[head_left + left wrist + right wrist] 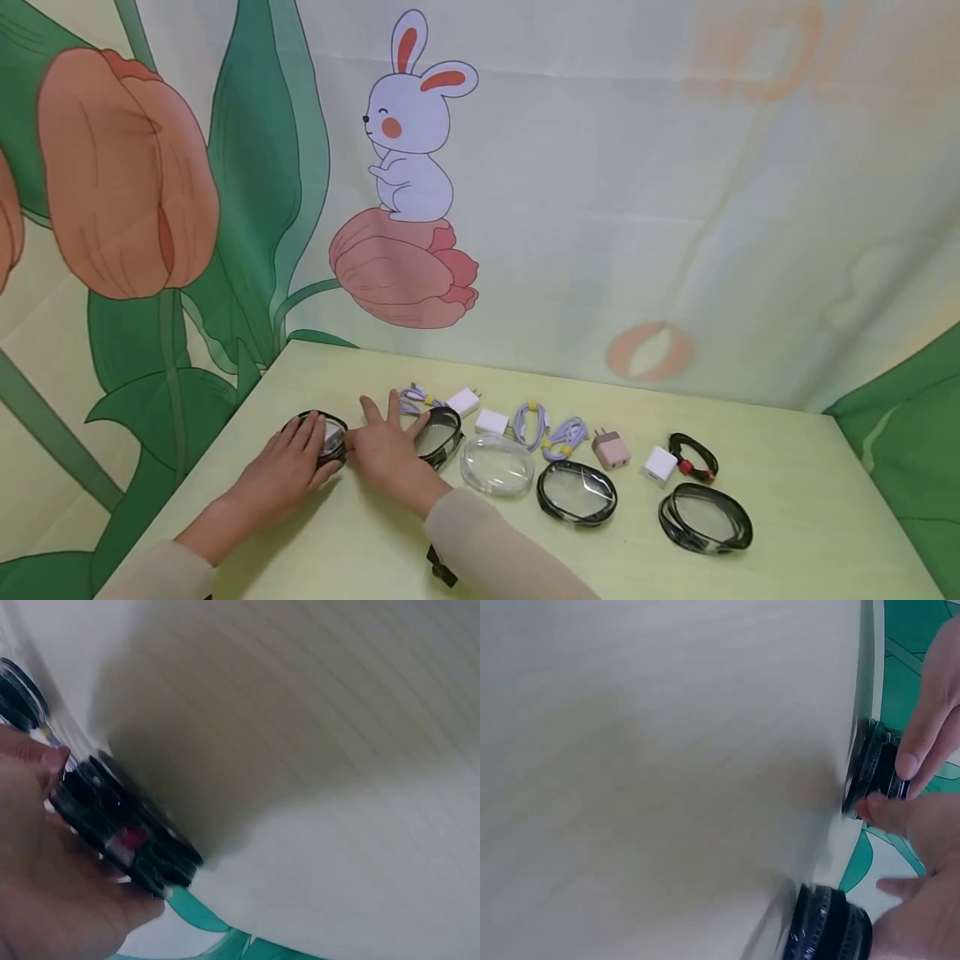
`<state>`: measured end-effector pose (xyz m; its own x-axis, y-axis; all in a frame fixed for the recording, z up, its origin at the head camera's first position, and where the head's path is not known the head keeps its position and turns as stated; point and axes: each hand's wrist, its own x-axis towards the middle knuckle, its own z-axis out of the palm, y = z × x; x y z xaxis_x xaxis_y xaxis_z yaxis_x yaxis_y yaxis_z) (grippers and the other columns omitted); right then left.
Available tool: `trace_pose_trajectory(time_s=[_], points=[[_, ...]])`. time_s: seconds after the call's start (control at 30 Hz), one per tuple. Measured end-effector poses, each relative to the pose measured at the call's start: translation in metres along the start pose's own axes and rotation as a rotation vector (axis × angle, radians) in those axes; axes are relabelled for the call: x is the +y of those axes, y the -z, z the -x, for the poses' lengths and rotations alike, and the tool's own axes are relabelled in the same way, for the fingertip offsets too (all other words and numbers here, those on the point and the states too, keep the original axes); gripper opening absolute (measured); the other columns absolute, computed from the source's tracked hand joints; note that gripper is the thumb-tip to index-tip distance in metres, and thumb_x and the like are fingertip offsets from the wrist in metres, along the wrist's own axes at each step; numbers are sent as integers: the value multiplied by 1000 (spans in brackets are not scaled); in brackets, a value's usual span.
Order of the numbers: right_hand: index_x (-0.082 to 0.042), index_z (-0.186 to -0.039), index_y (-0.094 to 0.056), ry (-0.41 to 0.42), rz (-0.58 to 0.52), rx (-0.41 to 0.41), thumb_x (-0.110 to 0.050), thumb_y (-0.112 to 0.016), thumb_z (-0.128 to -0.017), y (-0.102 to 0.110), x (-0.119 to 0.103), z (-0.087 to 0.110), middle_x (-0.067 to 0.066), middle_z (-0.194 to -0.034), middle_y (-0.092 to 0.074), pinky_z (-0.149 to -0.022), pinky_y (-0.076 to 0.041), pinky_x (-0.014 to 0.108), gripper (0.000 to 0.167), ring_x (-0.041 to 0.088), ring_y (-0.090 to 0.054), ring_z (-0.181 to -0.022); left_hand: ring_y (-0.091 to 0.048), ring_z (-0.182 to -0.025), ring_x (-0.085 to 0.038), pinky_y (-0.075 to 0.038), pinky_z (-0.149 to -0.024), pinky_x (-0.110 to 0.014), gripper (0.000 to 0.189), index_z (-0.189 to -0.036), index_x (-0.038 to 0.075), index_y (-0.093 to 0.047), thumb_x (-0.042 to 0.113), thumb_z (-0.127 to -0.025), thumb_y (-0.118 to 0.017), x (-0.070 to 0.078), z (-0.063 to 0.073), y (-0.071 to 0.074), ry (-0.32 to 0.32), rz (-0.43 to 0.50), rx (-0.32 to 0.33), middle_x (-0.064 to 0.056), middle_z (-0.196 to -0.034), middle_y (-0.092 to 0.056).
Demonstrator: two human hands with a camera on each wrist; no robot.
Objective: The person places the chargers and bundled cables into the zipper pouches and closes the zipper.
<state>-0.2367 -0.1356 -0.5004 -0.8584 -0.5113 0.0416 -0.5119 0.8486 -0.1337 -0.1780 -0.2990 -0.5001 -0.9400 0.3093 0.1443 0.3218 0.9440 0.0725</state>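
Toward the table's left edge, my left hand (290, 462) grips a round clear zip case with black trim (336, 450), fingers over its top and thumb at its near side. Something white shows through the cover; a red patch shows among the black bands in the left wrist view. My right hand (390, 454) pinches at the rim of this case (874, 769) with thumb and forefinger, its other fingers spread. What exactly the pinch holds is hidden. Just right of that hand sits another black-trimmed clear case (441, 435).
Along the back lie bundled lilac cables (531, 425), white charger plugs (462, 402), a pink charger plug (611, 450) and a black cable with a red tie (693, 458). In front are a clear-trimmed case (497, 465) and black-trimmed cases (576, 492). A printed cloth (562, 208) hangs behind.
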Motion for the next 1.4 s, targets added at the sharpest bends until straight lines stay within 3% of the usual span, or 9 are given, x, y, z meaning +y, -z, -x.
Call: trace_pose_trajectory(time_s=[0.1,0.23,0.57,0.7,0.8,1.03,1.2,1.3,1.4], points=[[-41,-104,-77,98,15,6,-36,-65,-100,0,4,0,-4,-163,-33,-101,-38,74,13,39,-25,-151,-38,-136,-57,-38,-106,-67,62,-143,-15,-43,30,-104,-59,2,-4,-2,1,-12,8,-36,-148,-43],[-40,-103,-77,188,81,36,-39,-65,-100,2,7,4,-3,-161,-36,-104,-46,58,12,35,-31,-149,-38,-138,-55,-35,-108,-67,53,-144,-10,-47,22,-104,-58,-1,-5,2,-77,-21,-22,-31,-149,-45],[-39,-97,-80,195,106,95,-42,-70,-96,5,5,10,-5,-152,-48,-114,-38,52,10,27,-32,-148,-43,-140,-45,-40,-109,-59,46,-145,1,-54,19,-103,-59,-15,-2,10,-238,-66,-54,-17,-151,-50],[-37,-98,-80,304,197,177,-41,-68,-97,5,-1,8,-7,-132,-66,-121,-29,41,12,20,-39,-144,-39,-140,-50,-37,-110,-60,51,-146,-8,-48,20,-104,-56,-19,-1,8,-204,35,-47,-28,-152,-44],[-38,-95,-79,291,169,185,-41,-67,-98,5,-3,7,-5,-134,-64,-120,-30,44,13,23,-38,-144,-38,-139,-54,-37,-107,-65,51,-144,-13,-46,17,-104,-55,-18,-1,7,-181,84,-28,-34,-150,-41],[-27,-87,-79,246,9,164,-29,-70,-97,4,-6,-1,4,-143,-57,-121,-29,40,13,26,-35,-147,-46,-134,-51,-48,-96,-65,45,-140,-8,-53,6,-99,-60,-15,-4,7,-172,-101,-23,-29,-145,-50],[-25,-88,-80,204,-36,154,-24,-71,-96,8,-4,-9,7,-154,-45,-121,-28,37,12,27,-33,-148,-48,-134,-48,-48,-101,-57,45,-140,-10,-53,7,-99,-61,-22,1,12,-240,-169,12,-30,-145,-51],[-26,-93,-80,270,5,173,-28,-72,-97,9,-1,-15,5,-155,-44,-123,-25,35,10,27,-31,-150,-48,-135,-47,-47,-103,-55,46,-141,-10,-52,9,-100,-61,-27,2,13,-240,-167,15,-30,-146,-50],[-29,-96,-81,357,32,181,-34,-73,-95,7,2,-17,4,-157,-42,-121,-29,39,9,31,-29,-151,-44,-137,-49,-44,-105,-58,51,-142,-13,-48,16,-102,-60,-29,2,12,-166,-79,-16,-31,-148,-47]])
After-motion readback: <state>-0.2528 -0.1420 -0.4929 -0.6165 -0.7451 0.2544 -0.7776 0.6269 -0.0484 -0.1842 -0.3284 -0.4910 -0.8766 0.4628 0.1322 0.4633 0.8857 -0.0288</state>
